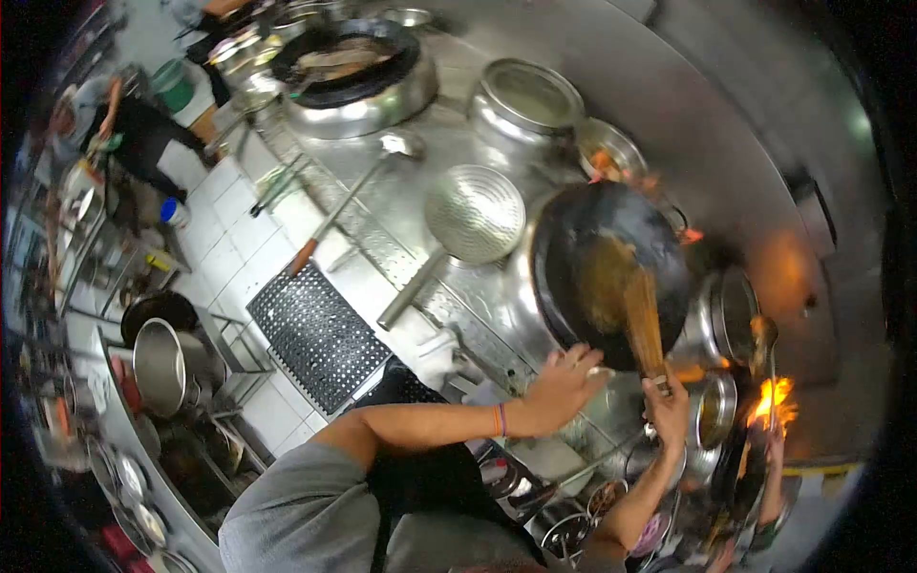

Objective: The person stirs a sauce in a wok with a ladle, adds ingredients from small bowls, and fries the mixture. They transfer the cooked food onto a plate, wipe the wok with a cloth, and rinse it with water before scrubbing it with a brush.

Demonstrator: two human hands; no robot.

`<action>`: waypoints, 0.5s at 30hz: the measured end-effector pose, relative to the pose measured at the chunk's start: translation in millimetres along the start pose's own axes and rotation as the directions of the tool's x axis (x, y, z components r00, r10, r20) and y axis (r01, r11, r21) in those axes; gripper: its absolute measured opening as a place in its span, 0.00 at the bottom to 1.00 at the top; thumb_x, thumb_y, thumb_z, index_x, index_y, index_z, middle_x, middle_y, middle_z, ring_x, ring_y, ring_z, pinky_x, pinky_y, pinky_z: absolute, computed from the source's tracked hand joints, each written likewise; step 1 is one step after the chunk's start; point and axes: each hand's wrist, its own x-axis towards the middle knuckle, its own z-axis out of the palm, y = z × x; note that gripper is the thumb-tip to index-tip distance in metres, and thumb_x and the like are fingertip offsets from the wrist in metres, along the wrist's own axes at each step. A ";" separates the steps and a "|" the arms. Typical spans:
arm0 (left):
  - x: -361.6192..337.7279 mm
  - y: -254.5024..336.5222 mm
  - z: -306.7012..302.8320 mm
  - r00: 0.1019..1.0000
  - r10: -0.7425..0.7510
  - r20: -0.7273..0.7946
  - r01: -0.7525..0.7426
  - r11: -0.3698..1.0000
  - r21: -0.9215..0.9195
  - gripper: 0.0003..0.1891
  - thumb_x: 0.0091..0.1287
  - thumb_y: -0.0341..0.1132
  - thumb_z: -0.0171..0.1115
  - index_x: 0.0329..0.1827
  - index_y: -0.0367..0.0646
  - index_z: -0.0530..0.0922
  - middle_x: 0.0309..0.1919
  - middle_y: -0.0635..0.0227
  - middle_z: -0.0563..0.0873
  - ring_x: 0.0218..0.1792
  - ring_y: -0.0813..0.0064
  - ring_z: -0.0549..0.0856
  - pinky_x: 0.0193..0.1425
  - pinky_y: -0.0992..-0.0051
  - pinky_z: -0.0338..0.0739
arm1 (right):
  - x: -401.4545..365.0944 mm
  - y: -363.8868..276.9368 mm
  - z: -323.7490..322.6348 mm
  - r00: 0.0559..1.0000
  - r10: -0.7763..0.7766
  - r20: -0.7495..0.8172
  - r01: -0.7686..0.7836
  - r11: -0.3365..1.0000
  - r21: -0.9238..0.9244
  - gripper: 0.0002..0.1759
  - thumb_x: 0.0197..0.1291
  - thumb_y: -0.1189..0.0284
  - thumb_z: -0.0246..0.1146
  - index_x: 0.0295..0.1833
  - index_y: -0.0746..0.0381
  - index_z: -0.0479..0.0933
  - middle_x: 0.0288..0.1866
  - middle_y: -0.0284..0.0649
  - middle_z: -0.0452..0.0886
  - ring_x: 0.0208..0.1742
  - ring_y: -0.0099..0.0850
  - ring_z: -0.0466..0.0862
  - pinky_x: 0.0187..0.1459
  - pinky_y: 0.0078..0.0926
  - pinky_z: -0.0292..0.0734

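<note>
Brush (644, 315) and wok (654, 215) are together: the brush's bristle end reaches down into the wok, which sits on the steel range (382, 205) in front of the person. Brownish liquid (600, 282) lies in the wok's bottom. The right hand (666, 409) grasps the brush by its upper end, fingers wrapped around it. The left hand (564, 390) grips nothing visible; its fingers extend at the wok's near rim, and I cannot tell whether they touch it.

Left of the wok, a perforated strainer (475, 212) lies on the range, its handle pointing toward the floor mat (325, 320). Beyond it lies a ladle (401, 144) with a wooden handle. A round pot (531, 95) stands farther back, near a bowl (626, 143) of orange food. On the right, flames (772, 403) rise near another person's hand (774, 447).
</note>
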 end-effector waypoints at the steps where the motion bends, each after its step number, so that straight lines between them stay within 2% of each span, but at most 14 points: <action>1: 14.5 -12.4 -17.4 0.993 -0.047 -0.107 0.060 0.991 0.119 0.18 0.62 0.38 0.61 0.53 0.39 0.76 0.51 0.57 0.77 0.57 0.62 0.71 0.55 0.61 0.67 | 15.6 -9.4 7.5 0.979 -0.186 0.078 0.198 0.963 -0.184 0.23 0.57 0.70 0.67 0.58 0.63 0.76 0.26 0.34 0.79 0.19 0.22 0.73 0.19 0.25 0.72; 2: 20.5 -24.9 -19.8 0.990 -0.058 -0.130 0.075 0.988 0.133 0.18 0.62 0.38 0.61 0.53 0.39 0.76 0.51 0.57 0.77 0.57 0.62 0.71 0.55 0.61 0.67 | 33.5 -21.9 19.7 0.973 -0.210 0.095 0.224 0.957 -0.182 0.23 0.57 0.70 0.67 0.58 0.63 0.76 0.26 0.34 0.79 0.19 0.22 0.73 0.19 0.25 0.72; 3: 25.9 -40.0 -16.7 0.995 -0.100 -0.030 0.102 0.992 0.079 0.16 0.61 0.39 0.62 0.48 0.40 0.78 0.48 0.61 0.78 0.53 0.64 0.72 0.51 0.63 0.66 | 52.8 -50.7 39.1 0.973 0.010 0.232 0.056 0.960 -0.275 0.23 0.57 0.68 0.67 0.57 0.64 0.76 0.26 0.37 0.80 0.20 0.24 0.75 0.19 0.26 0.73; 4: 30.7 -54.4 -12.6 0.988 -0.133 0.078 0.131 0.991 0.023 0.14 0.60 0.41 0.63 0.42 0.42 0.80 0.44 0.66 0.78 0.49 0.66 0.72 0.47 0.65 0.66 | 70.1 -73.9 55.6 0.911 0.246 0.332 -0.104 0.914 -0.391 0.23 0.57 0.67 0.67 0.56 0.65 0.77 0.27 0.39 0.81 0.21 0.26 0.78 0.19 0.28 0.73; 5: 34.1 -62.9 -5.6 0.994 -0.089 0.066 0.085 0.995 0.054 0.12 0.59 0.43 0.63 0.33 0.43 0.80 0.38 0.70 0.78 0.44 0.67 0.72 0.45 0.64 0.66 | 95.8 -72.2 73.1 0.942 0.188 0.277 -0.070 0.920 -0.386 0.23 0.57 0.65 0.66 0.56 0.65 0.77 0.28 0.42 0.82 0.22 0.29 0.80 0.19 0.30 0.74; 6: 36.9 -70.1 4.7 0.994 -0.092 0.063 0.089 0.995 0.052 0.12 0.59 0.43 0.63 0.33 0.43 0.80 0.38 0.70 0.78 0.44 0.67 0.72 0.45 0.64 0.66 | 123.6 -60.7 92.9 0.966 0.135 0.220 -0.041 0.922 -0.385 0.23 0.58 0.63 0.65 0.56 0.64 0.77 0.29 0.44 0.83 0.22 0.33 0.82 0.18 0.31 0.74; 7: 39.4 -76.2 15.4 0.992 -0.063 0.106 0.060 0.998 0.028 0.12 0.60 0.44 0.62 0.33 0.43 0.81 0.37 0.70 0.78 0.45 0.67 0.72 0.44 0.64 0.66 | 142.7 -59.4 108.0 0.980 0.169 0.101 -0.113 0.903 -0.415 0.23 0.60 0.61 0.63 0.56 0.64 0.76 0.33 0.49 0.84 0.29 0.41 0.85 0.26 0.39 0.78; 8: 37.1 -79.3 21.0 0.988 -0.036 0.147 0.036 0.999 -0.001 0.13 0.61 0.44 0.61 0.32 0.43 0.81 0.37 0.71 0.78 0.45 0.67 0.72 0.43 0.64 0.66 | 144.4 -54.9 120.5 0.979 0.172 0.105 -0.111 0.898 -0.426 0.23 0.60 0.61 0.63 0.56 0.64 0.76 0.33 0.49 0.84 0.29 0.41 0.85 0.26 0.39 0.78; 10: 31.9 -86.3 14.6 0.983 0.048 0.177 -0.052 0.998 0.017 0.12 0.60 0.41 0.61 0.37 0.41 0.80 0.39 0.66 0.78 0.47 0.64 0.73 0.42 0.63 0.67 | 140.6 -65.6 138.0 0.988 -0.151 0.000 0.106 0.693 -0.714 0.22 0.60 0.62 0.63 0.56 0.64 0.76 0.36 0.51 0.84 0.37 0.47 0.86 0.37 0.45 0.79; 11: 26.6 -87.6 9.1 0.988 0.085 0.131 -0.069 0.990 -0.120 0.13 0.58 0.39 0.61 0.42 0.40 0.80 0.43 0.63 0.79 0.51 0.63 0.73 0.45 0.61 0.68 | 124.9 -76.5 134.1 0.989 -0.098 0.115 0.149 0.772 -0.618 0.22 0.60 0.63 0.63 0.56 0.65 0.75 0.37 0.53 0.83 0.43 0.49 0.85 0.45 0.45 0.77; 12: 25.5 -92.7 -2.4 0.990 0.117 0.076 -0.095 0.964 -0.250 0.16 0.57 0.37 0.62 0.46 0.40 0.79 0.48 0.60 0.79 0.56 0.61 0.73 0.49 0.60 0.70 | 109.5 -82.1 128.2 0.990 -0.069 0.121 0.127 0.799 -0.587 0.22 0.59 0.64 0.64 0.56 0.65 0.76 0.37 0.53 0.84 0.42 0.48 0.85 0.44 0.44 0.77; 13: 19.5 -102.7 -27.5 0.978 0.194 -0.075 -0.203 0.969 -0.139 0.21 0.54 0.31 0.61 0.54 0.40 0.77 0.58 0.55 0.76 0.64 0.61 0.70 0.60 0.56 0.68 | 102.7 -87.6 122.3 0.990 -0.047 0.130 0.112 0.825 -0.554 0.22 0.58 0.64 0.65 0.55 0.64 0.76 0.37 0.53 0.84 0.42 0.47 0.85 0.43 0.43 0.78; 14: 18.1 -119.9 -63.1 0.977 0.182 -0.113 -0.196 0.972 -0.127 0.21 0.55 0.30 0.61 0.54 0.40 0.77 0.59 0.55 0.76 0.64 0.60 0.71 0.63 0.56 0.66 | 102.4 -96.4 110.8 0.989 0.024 0.147 0.064 0.821 -0.568 0.22 0.57 0.63 0.66 0.55 0.62 0.78 0.39 0.51 0.85 0.40 0.45 0.86 0.41 0.43 0.79; 15: 20.1 -145.4 -109.0 0.975 0.174 -0.136 -0.190 0.974 -0.121 0.21 0.55 0.29 0.60 0.55 0.41 0.77 0.60 0.56 0.76 0.65 0.60 0.71 0.66 0.56 0.65 | 103.9 -123.9 111.5 0.957 0.291 0.013 -0.229 0.779 -0.583 0.20 0.57 0.61 0.67 0.51 0.61 0.80 0.38 0.49 0.85 0.39 0.43 0.86 0.39 0.41 0.81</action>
